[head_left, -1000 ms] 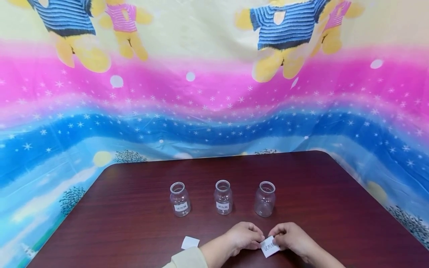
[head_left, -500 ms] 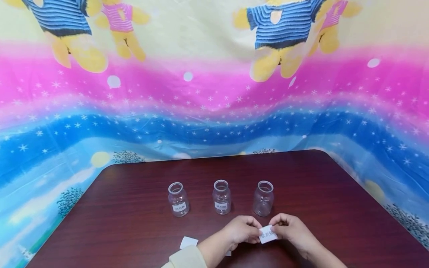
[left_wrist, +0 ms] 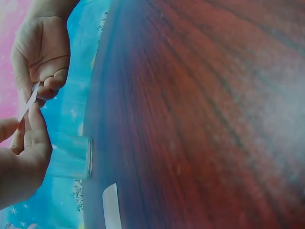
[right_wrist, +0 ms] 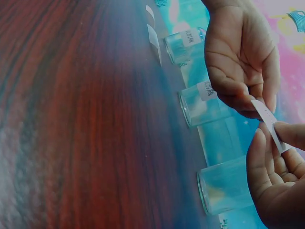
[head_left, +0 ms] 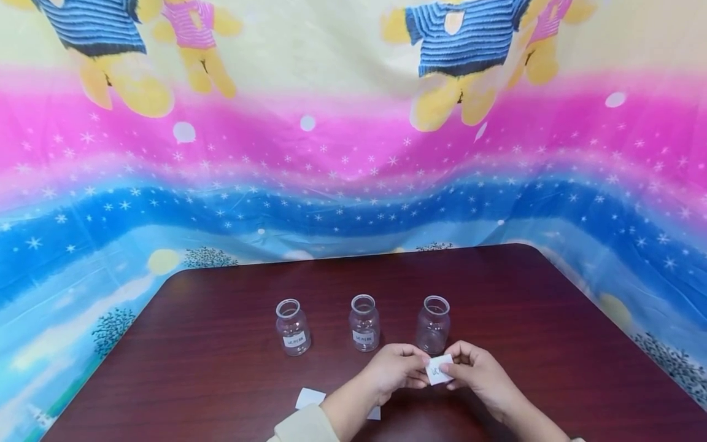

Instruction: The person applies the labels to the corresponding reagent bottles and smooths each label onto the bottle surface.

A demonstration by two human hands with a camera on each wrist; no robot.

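Both hands pinch a small white label (head_left: pixel 437 369) with dark handwriting, held up off the table. My left hand (head_left: pixel 394 370) grips its left edge between thumb and fingers. On the other side my right hand (head_left: pixel 479 376) has its thumb over the label's face, covering part of the writing. In the right wrist view the label (right_wrist: pixel 269 123) is seen nearly edge-on between the two hands. Just beyond them stands an upright clear glass jar (head_left: pixel 433 325) with bare sides. A middle jar (head_left: pixel 364 319) and a left jar (head_left: pixel 294 328) each carry a white handwritten label.
Left of my left forearm a white paper piece (head_left: pixel 310 398) lies on the dark red wooden table (head_left: pixel 232 344). Another white piece (head_left: pixel 375 414) shows partly from behind that forearm. A colourful printed cloth (head_left: pixel 342 153) hangs around the table's far edge and sides.
Both hands have raised the label and carried it forward, close to the right jar. The label has turned more upright. A second paper piece has come into view beside the left forearm.
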